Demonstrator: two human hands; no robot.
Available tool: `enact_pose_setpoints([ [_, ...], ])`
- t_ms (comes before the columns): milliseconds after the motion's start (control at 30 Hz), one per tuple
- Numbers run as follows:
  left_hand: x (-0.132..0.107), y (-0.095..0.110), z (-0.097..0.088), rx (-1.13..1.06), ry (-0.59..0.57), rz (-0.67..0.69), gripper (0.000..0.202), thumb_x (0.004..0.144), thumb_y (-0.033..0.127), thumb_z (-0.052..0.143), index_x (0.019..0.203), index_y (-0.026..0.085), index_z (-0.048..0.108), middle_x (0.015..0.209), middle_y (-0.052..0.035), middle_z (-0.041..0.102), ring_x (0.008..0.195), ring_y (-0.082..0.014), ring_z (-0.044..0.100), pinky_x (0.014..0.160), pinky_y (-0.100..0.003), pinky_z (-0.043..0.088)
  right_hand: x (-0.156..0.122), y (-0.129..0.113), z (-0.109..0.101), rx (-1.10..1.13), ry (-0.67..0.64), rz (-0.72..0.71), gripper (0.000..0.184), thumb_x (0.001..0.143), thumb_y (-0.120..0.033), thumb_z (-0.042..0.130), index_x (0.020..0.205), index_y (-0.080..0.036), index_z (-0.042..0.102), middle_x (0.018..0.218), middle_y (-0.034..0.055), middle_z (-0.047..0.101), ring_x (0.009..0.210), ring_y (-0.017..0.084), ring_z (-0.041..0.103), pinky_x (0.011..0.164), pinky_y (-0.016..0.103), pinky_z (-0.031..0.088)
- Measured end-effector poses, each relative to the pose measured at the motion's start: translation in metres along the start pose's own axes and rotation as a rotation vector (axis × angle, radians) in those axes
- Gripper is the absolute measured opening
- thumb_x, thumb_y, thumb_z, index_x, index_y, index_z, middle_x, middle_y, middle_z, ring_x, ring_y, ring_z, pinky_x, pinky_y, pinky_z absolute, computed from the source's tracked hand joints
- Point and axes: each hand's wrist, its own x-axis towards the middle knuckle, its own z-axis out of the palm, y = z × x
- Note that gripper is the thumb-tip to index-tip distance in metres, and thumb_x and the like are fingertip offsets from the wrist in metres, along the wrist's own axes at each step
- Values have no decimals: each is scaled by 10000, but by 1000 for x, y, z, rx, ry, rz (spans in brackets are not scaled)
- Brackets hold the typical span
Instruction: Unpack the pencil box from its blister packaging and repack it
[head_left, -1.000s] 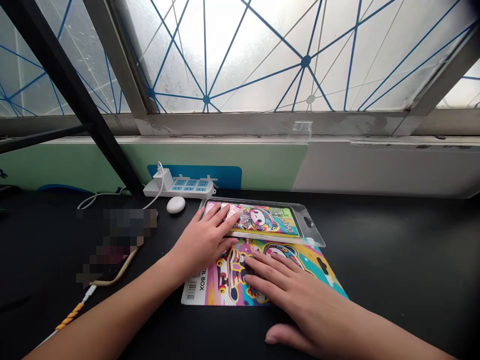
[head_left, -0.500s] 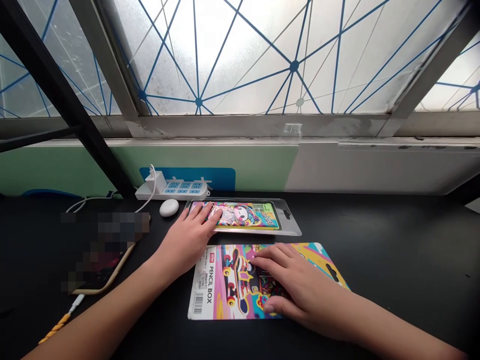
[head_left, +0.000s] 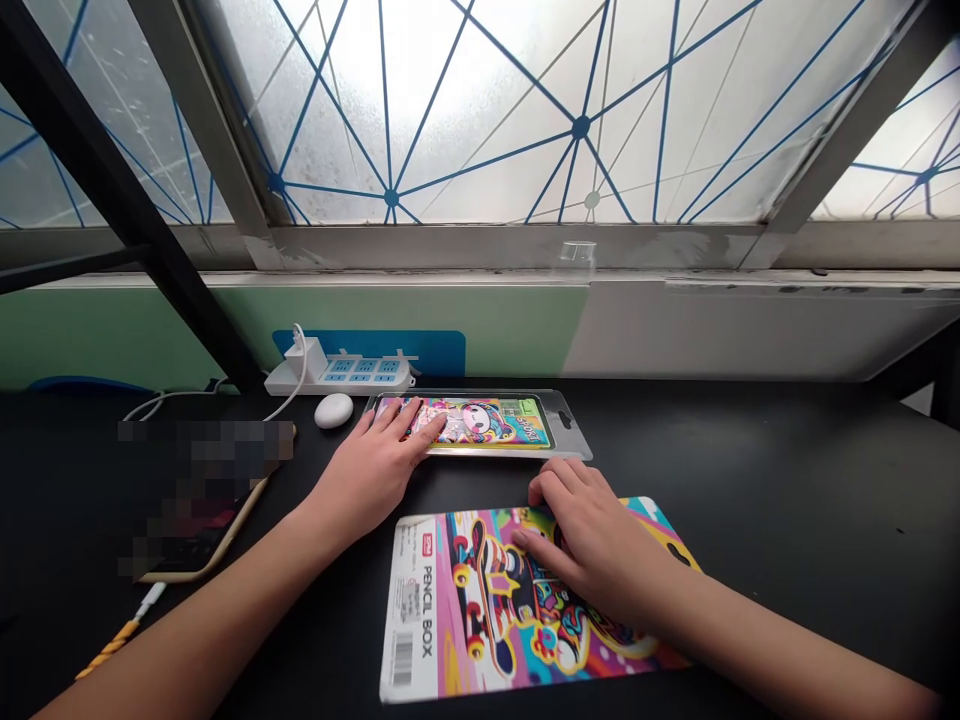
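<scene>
A colourful cardboard insert (head_left: 480,620) printed "PENCIL BOX" lies flat on the black desk (head_left: 787,520) in front of me. My right hand (head_left: 592,545) rests on its upper right part, fingers bent and pressing down on the card. Behind it lies a pencil box in a clear plastic blister pack (head_left: 480,423). My left hand (head_left: 371,470) lies flat on the pack's left end, fingers stretched out over it.
A white and blue power strip (head_left: 341,372) with a plugged-in charger sits at the back by the wall. Beside it is a small white oval case (head_left: 333,410). A phone (head_left: 199,530) with a cable lies at the left. A frosted window runs above.
My right hand has dragged the cardboard insert toward me, away from the blister pack, so a gap has opened between them. My left hand has stayed on the pack.
</scene>
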Motion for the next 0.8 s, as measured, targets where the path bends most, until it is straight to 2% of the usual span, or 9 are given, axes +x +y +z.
enact_pose_setpoints([
  [167, 0, -6, 3, -34, -5, 16, 590, 1028, 149, 417, 1586, 340, 417, 1638, -131, 409, 1499, -414, 385, 1145, -595, 404, -4, -5, -4, 117, 26, -1, 199, 988, -399, 549, 894, -239, 478, 872, 48, 626, 775, 219, 580, 686, 354, 469],
  [300, -2, -12, 2, -68, -21, 47, 594, 1033, 157, 407, 1582, 386, 410, 1654, -104, 380, 1508, -414, 367, 1151, -607, 396, -5, 5, -23, 190, 72, 37, 217, 977, -462, 531, 948, -249, 505, 749, -1, 624, 621, 174, 548, 605, 311, 417],
  [400, -4, -16, 1, -92, -43, 80, 585, 1045, 168, 380, 1581, 401, 403, 1661, -85, 371, 1518, -407, 351, 1157, -610, 388, 1, 47, -45, 265, 36, 180, 352, 974, -599, 491, 948, -257, 569, 763, -2, 670, 640, 178, 578, 601, 306, 415],
  [467, -4, -19, 0, -109, -40, 105, 581, 1049, 167, 366, 1580, 400, 406, 1669, -70, 361, 1532, -394, 328, 1174, -607, 366, 5, 88, -57, 298, -127, 301, 487, 940, -693, 484, 784, -245, 596, 710, -1, 660, 642, 181, 574, 572, 298, 406],
  [533, -4, -22, 1, -128, -28, 127, 579, 1049, 167, 364, 1578, 399, 409, 1673, -55, 358, 1544, -378, 310, 1191, -599, 346, 6, 126, -65, 285, -224, 461, 570, 867, -770, 518, 686, -237, 604, 629, -8, 617, 563, 167, 528, 511, 295, 370],
  [600, -3, -24, 2, -145, -21, 145, 574, 1051, 172, 364, 1575, 401, 413, 1674, -46, 359, 1547, -367, 306, 1202, -592, 332, 6, 151, -67, 273, -220, 521, 585, 845, -790, 509, 687, -239, 628, 577, -4, 595, 513, 174, 513, 480, 307, 359],
  [667, -2, -25, 2, -160, -20, 160, 569, 1055, 178, 362, 1574, 404, 415, 1675, -42, 357, 1547, -363, 307, 1207, -589, 326, 6, 158, -65, 261, -171, 526, 549, 837, -772, 527, 755, -248, 666, 652, 16, 661, 589, 210, 589, 528, 324, 417],
  [733, -2, -25, 0, -170, -21, 174, 565, 1058, 184, 363, 1573, 410, 413, 1679, -42, 349, 1545, -367, 310, 1207, -589, 323, 8, 149, -60, 258, -119, 503, 495, 843, -736, 551, 861, -265, 701, 850, 37, 746, 780, 250, 667, 652, 340, 484],
  [800, -3, -22, -3, -168, -22, 182, 552, 1064, 206, 374, 1574, 416, 408, 1678, -46, 350, 1541, -378, 316, 1201, -596, 329, 11, 134, -53, 264, -90, 475, 473, 869, -711, 539, 937, -276, 712, 998, 45, 766, 907, 266, 678, 740, 351, 500],
])
